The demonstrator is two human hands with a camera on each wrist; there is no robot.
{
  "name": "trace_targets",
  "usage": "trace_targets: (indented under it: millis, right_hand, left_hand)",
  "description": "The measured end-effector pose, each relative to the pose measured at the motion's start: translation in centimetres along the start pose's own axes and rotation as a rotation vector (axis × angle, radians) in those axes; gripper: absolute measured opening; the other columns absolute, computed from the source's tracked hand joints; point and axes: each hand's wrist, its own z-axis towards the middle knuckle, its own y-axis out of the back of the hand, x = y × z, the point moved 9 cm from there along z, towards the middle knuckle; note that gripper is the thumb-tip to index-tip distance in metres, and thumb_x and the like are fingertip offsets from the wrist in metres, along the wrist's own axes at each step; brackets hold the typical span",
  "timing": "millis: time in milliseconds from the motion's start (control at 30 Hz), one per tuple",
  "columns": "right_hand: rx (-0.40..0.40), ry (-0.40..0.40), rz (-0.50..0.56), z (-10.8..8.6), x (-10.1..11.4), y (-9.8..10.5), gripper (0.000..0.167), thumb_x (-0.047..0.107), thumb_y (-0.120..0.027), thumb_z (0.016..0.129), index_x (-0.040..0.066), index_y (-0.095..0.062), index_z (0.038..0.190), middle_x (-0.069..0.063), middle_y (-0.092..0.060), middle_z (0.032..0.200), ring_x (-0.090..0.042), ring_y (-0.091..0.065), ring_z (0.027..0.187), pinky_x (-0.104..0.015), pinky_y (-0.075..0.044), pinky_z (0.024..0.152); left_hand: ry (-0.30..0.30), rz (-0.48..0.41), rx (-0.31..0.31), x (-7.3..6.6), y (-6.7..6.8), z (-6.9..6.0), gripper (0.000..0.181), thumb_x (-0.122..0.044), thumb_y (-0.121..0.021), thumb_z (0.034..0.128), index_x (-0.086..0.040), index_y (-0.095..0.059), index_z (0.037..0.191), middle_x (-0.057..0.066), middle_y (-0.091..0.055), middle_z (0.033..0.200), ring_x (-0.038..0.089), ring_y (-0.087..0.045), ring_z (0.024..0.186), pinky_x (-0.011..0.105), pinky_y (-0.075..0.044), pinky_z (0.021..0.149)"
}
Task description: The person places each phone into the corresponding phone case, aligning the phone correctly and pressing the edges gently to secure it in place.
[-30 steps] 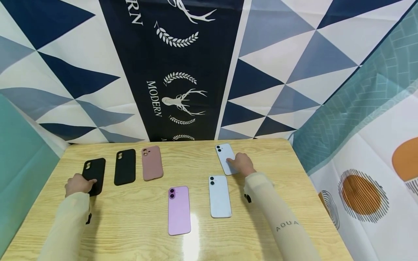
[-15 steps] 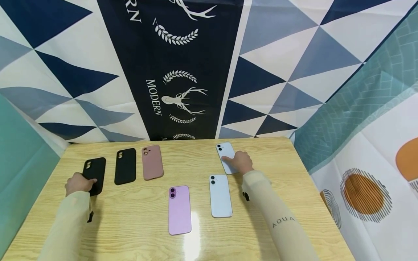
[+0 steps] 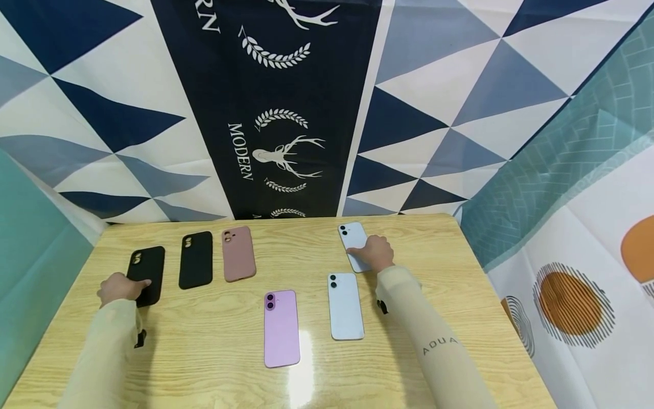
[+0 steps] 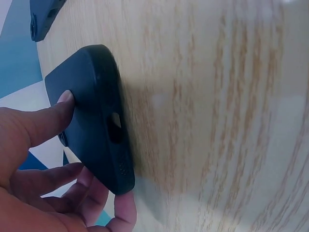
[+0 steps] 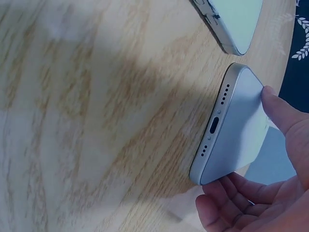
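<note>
In the head view, my left hand (image 3: 121, 288) holds the leftmost black phone case (image 3: 149, 266) on the table. The left wrist view shows the thumb (image 4: 66, 98) pressed on the case's back and the other fingers curled at its side edge. My right hand (image 3: 378, 254) grips the far light-blue phone (image 3: 352, 234), which lies camera side up. In the right wrist view, its thumb is at one long edge of that phone (image 5: 236, 130), fingers at the opposite one. A second light-blue phone (image 3: 346, 309) and a purple phone (image 3: 282, 332) lie nearer the body.
Right of the held case lie another black case (image 3: 196, 261) and a pink case (image 3: 238, 255). All rest on a wood-grain table (image 3: 214, 352). Patterned cloth (image 3: 291, 159) hangs behind the table's far edge, with more cloth (image 3: 572, 307) along the right side.
My right thumb has slid left across the far light-blue phone to its left edge. The left hand keeps its hold on the black case with barely any movement.
</note>
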Motion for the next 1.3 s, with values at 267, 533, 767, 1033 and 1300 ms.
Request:
trace_targets:
  millis: [267, 533, 767, 1033, 1300]
  right_hand:
    - [0.019, -0.046, 0.012, -0.4, 0.1, 0.3, 0.053, 0.056, -0.071, 0.074, 0.004, -0.065, 0.081, -0.009, -0.060, 0.081, -0.020, -0.050, 0.072, -0.033, -0.043, 0.062]
    - [0.064, -0.105, 0.099, -0.3, -0.5, 0.3, 0.063, 0.054, -0.074, 0.072, 0.002, -0.062, 0.104, -0.016, -0.063, 0.104, -0.026, -0.053, 0.089, -0.053, -0.040, 0.095]
    - [0.073, -0.104, 0.228, -0.1, -1.1, 0.6, 0.065, 0.048, -0.079, 0.069, -0.003, -0.060, 0.104, -0.014, -0.060, 0.095, -0.022, -0.048, 0.080, -0.034, -0.045, 0.072]
    - [0.067, -0.065, 0.292, 0.2, -1.2, 0.6, 0.061, 0.040, -0.078, 0.073, -0.007, -0.054, 0.105, -0.009, -0.050, 0.084, -0.019, -0.043, 0.076, -0.026, -0.038, 0.064]
    - [0.150, -0.060, 0.263, 1.4, -1.8, -0.2, 0.052, 0.037, -0.037, 0.100, -0.009, -0.052, 0.121, -0.026, -0.055, 0.116, -0.033, -0.056, 0.104, -0.039, -0.050, 0.089]
  left_hand:
    - [-0.004, 0.005, -0.009, 0.0, 0.3, -0.3, 0.066, -0.032, -0.055, 0.0897, 0.027, -0.040, 0.116, 0.045, -0.040, 0.113, 0.055, -0.036, 0.103, 0.060, -0.036, 0.090]
    - [-0.003, -0.019, -0.009, 0.0, 0.5, -0.4, 0.068, -0.032, -0.054, 0.0908, 0.028, -0.038, 0.118, 0.046, -0.037, 0.115, 0.056, -0.035, 0.104, 0.061, -0.035, 0.090]
    - [-0.026, -0.015, -0.050, -0.4, 0.9, -0.6, 0.066, -0.032, -0.058, 0.0886, 0.026, -0.043, 0.117, 0.043, -0.045, 0.115, 0.054, -0.044, 0.102, 0.057, -0.041, 0.086]
    - [-0.032, -0.060, -0.042, -0.1, 1.2, -0.6, 0.060, -0.026, -0.055, 0.0922, 0.020, -0.040, 0.128, 0.040, -0.040, 0.129, 0.054, -0.044, 0.112, 0.057, -0.044, 0.091]
    - [-0.005, -0.148, -0.026, 0.8, 1.3, -0.6, 0.055, -0.026, -0.047, 0.0966, 0.014, -0.036, 0.134, 0.037, -0.033, 0.137, 0.053, -0.034, 0.122, 0.059, -0.037, 0.100]
